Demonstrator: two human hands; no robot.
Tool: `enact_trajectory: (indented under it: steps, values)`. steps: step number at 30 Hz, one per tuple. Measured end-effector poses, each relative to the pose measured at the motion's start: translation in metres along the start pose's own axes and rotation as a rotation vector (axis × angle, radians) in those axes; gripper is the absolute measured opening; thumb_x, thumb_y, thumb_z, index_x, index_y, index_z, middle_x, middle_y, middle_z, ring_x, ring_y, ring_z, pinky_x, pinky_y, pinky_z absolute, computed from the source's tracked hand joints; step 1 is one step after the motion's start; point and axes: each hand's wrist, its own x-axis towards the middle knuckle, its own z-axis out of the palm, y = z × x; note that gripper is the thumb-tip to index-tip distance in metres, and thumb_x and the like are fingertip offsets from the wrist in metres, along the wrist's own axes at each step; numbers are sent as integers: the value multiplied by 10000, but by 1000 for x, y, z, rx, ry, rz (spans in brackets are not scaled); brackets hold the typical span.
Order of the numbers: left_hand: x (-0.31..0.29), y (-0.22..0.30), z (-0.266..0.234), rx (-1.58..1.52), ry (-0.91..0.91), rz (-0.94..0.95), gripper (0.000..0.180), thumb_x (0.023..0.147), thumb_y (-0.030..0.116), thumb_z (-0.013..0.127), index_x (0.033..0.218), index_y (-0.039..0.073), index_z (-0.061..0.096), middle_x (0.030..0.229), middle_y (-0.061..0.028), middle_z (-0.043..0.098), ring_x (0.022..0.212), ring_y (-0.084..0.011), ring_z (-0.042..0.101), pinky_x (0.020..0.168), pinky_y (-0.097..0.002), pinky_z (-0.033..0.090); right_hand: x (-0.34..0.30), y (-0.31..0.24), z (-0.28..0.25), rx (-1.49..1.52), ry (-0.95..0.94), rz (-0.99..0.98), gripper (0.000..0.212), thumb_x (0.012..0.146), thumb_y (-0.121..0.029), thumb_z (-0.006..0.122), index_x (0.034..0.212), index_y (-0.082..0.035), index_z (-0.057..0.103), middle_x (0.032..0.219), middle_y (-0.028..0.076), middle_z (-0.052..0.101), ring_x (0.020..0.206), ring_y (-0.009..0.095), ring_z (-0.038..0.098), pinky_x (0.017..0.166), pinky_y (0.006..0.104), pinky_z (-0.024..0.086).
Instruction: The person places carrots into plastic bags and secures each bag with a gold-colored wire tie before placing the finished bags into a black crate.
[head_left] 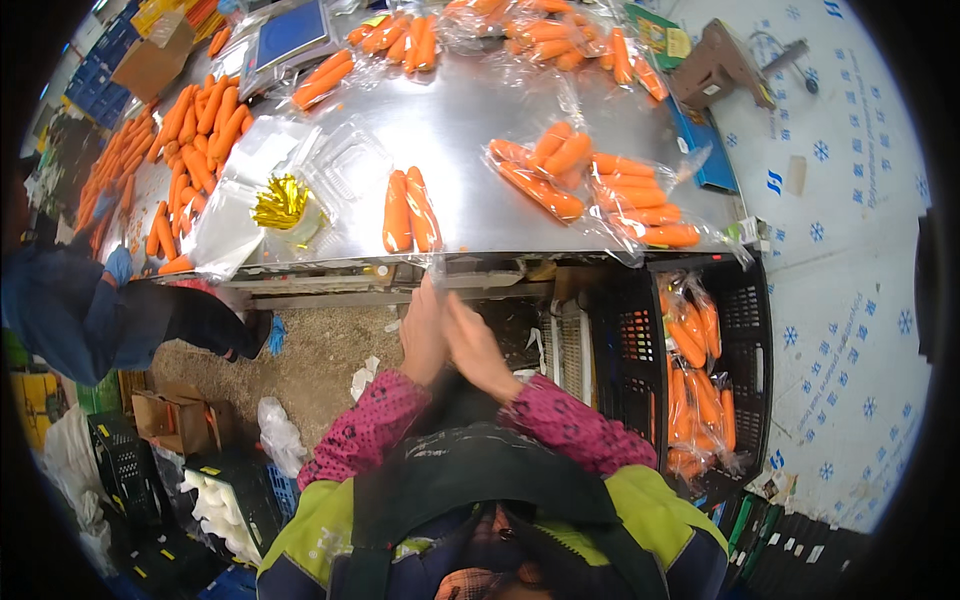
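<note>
A clear plastic bag of carrots (411,212) lies on the steel table, its gathered neck hanging over the front edge. The fingertips of my left hand (422,332) are closed on that neck. Close against it, my right hand (480,348) has its fingers pressed together; what is between them is hidden. Left of the bag, a cup (300,232) holds a bunch of gold twist ties (288,203). An open clear plastic box (347,158) lies behind them.
Loose carrots (205,130) are piled at the left, near a scale (290,38). Bagged carrots (630,197) lie at the right and back. A black crate (745,305) with bagged carrots stands at my right. A co-worker's gloved hand (119,264) is at the left.
</note>
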Motion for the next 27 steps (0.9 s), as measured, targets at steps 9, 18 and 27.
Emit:
enact_trajectory:
  steps: [9,18,27]
  values:
    - [0,11,-53,-1210,-203,-645,354,974,291,483,1173,30,614,942,-67,686,853,-162,648,765,-300,493,42,35,14,1181,-108,786,210,982,-231,497,846,-104,593,652,-14,479,519,116,429,525,300,367]
    - [17,-61,13,-1250,-451,-536,246,980,236,547,842,39,601,680,16,587,583,-131,587,517,-307,454,50,-16,-28,-372,-564,132,307,909,-253,579,760,5,653,526,65,535,503,133,554,509,314,438]
    - [23,-80,16,-366,-170,-133,246,933,252,580,902,16,640,700,-215,626,667,-390,640,585,-448,493,250,-51,113,-43,-262,50,288,896,-224,616,949,50,689,688,64,632,630,130,571,613,283,465]
